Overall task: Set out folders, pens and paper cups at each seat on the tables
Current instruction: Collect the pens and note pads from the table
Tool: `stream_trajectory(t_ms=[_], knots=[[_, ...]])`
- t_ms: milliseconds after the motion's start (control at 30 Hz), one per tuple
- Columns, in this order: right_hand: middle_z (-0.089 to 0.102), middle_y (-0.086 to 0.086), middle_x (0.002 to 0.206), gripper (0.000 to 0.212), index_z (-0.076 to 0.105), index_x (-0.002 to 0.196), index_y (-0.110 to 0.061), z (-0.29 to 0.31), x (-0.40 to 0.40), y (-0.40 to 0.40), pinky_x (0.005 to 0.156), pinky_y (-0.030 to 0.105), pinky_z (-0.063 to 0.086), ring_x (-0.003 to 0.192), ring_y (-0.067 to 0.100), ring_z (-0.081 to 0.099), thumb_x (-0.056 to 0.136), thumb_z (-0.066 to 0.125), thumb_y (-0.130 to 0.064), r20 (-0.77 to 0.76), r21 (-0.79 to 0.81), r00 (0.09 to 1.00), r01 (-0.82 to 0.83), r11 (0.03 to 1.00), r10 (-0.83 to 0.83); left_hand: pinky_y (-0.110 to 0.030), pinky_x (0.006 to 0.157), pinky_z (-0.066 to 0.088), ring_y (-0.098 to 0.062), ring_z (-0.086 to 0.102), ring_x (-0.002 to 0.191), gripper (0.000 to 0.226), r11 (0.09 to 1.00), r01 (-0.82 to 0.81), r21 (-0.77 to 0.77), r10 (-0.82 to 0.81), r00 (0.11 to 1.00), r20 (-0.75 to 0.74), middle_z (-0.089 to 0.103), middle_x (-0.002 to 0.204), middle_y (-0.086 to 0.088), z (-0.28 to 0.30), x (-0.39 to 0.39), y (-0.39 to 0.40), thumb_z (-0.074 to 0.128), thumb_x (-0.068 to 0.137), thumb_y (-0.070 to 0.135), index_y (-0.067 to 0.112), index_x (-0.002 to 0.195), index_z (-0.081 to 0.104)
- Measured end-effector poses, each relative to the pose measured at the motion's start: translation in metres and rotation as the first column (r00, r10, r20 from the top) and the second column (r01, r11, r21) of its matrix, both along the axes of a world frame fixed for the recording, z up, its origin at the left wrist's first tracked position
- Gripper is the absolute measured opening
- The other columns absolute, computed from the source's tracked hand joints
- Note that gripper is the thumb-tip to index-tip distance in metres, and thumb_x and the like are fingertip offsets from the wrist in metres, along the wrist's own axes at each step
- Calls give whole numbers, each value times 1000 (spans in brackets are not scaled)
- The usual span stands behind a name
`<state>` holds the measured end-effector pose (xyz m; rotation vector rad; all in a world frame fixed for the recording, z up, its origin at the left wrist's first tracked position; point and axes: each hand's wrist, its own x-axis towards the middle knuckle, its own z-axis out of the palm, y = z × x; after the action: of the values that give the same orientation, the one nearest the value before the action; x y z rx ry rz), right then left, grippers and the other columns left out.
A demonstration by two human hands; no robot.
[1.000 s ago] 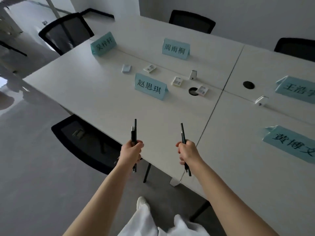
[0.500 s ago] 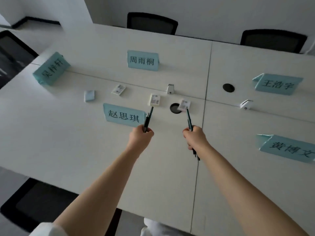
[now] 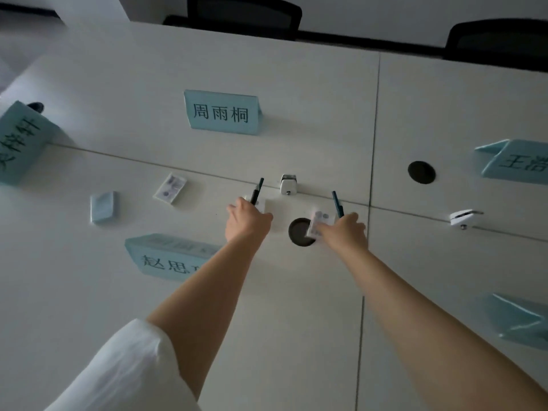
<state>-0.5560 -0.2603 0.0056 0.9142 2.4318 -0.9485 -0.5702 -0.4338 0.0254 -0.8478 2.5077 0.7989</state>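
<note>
Here the white tables (image 3: pixel 296 93) carry teal name cards (image 3: pixel 221 112), black chairs (image 3: pixel 243 16) behind; both arms now reach farther over them, left hand (image 3: pixel 246 222) and right hand (image 3: pixel 345 231) each gripping pens (image 3: pixel 256 193).

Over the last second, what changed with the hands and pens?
Both hands reached forward from the near table edge to mid-table. The left hand still grips its pens; the right hand still grips its pen beside the round cable hole. Nothing was let go. The name cards and small packets kept their places.
</note>
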Motion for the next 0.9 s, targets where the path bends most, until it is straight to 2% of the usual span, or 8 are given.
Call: stream_trajectory(t_ms=[133,267,433,533,667,733,800,900], knots=[[39,17,127,80,31,126,-5,-24,-14,-12,66,33,39,101,38,58,76,69,-55,60,76,997,-45,996,40,-38,80,45,-31,58,113,75,985,95,-146,-85,994,71,43,130,-9,-28,-18,-3,68,81,52,9,132,35],[40,16,124,77,30,122,-6,-33,-18,-25,64,34,40,96,37,59,75,72,-51,68,191,992,-114,975,103,-38,83,47,-31,59,114,80,970,132,-204,-119,990,74,42,130,-9,-43,-26,-6,73,78,51,7,131,33],[42,17,122,75,32,123,-4,-28,-13,-32,66,36,44,93,37,59,74,74,-41,116,204,988,-120,972,98,-37,90,46,-30,56,119,72,987,109,-119,-96,989,115,48,132,-10,-42,-29,-18,72,78,37,6,132,37],[43,16,119,76,38,124,-1,-12,-6,-51,66,33,44,83,31,53,73,71,-46,86,190,986,-154,970,140,-38,91,46,-28,55,119,80,994,104,-36,-100,990,96,46,130,-9,-29,-29,-32,75,73,47,8,132,38],[45,19,121,71,40,122,0,18,-6,-101,73,35,45,94,36,56,73,69,-42,-9,128,979,-199,972,202,-39,92,44,-30,52,122,78,996,85,9,-85,996,-5,47,130,-10,4,-36,-72,71,74,51,11,129,34],[47,19,125,71,40,125,0,30,-14,-135,73,32,41,103,35,56,75,67,-43,-46,44,972,-228,973,229,-39,81,45,-31,57,113,72,999,53,-6,-53,997,-60,56,120,-11,19,-39,-107,71,75,50,12,124,34],[54,13,122,70,41,126,-4,37,-24,-168,72,31,41,103,32,58,75,66,-44,-68,-59,967,-251,966,247,-36,73,42,-32,60,106,69,999,14,-47,-18,995,-95,58,109,-9,27,-38,-149,72,76,48,12,121,34],[61,5,112,67,45,121,-8,41,-39,-224,74,32,50,99,27,62,68,65,-44,-61,-164,966,-259,952,252,-37,76,45,-32,61,103,67,989,-77,-124,68,995,-72,61,108,-10,26,-25,-224,72,75,49,11,119,40]])
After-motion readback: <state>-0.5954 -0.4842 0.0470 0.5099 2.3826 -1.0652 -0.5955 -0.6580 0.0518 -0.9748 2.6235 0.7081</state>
